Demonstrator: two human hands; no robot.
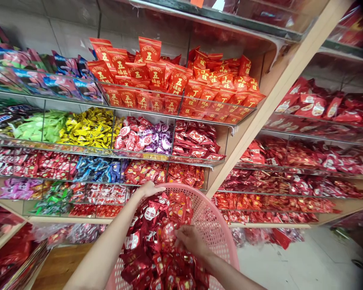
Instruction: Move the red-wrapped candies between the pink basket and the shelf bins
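red foil candy packets (159, 245) lie heaped in a pink mesh basket (214, 229), which fills the lower middle of the view in front of a shop's shelving. at far left, a wooden shelf (59, 262) sits low down beside red bags, and clear acrylic bins (48, 139) rise in tiers above it, holding wrapped sweets in many colours: blue and pink packets on top, then green and yellow ones, then red, blue and purple lower down. the left hand (149, 190) reaches across to the far rim of the basket, its grip curled over the edge and closed on it. just right of that, the upper bins hold red packets printed with a gold character (157, 76), and red-and-white and purple sweets (142, 139) sit beneath them. the right hand (192, 241) lies on top of the heap inside the basket, fingers sunk among the packets; whether its grip is pinching any of them, i cannot tell. further right, a pale wooden upright (257, 112) angles up through the shelving, and beyond it more bins of red packets (305, 189) run toward the right edge, above a pale floor (290, 257).
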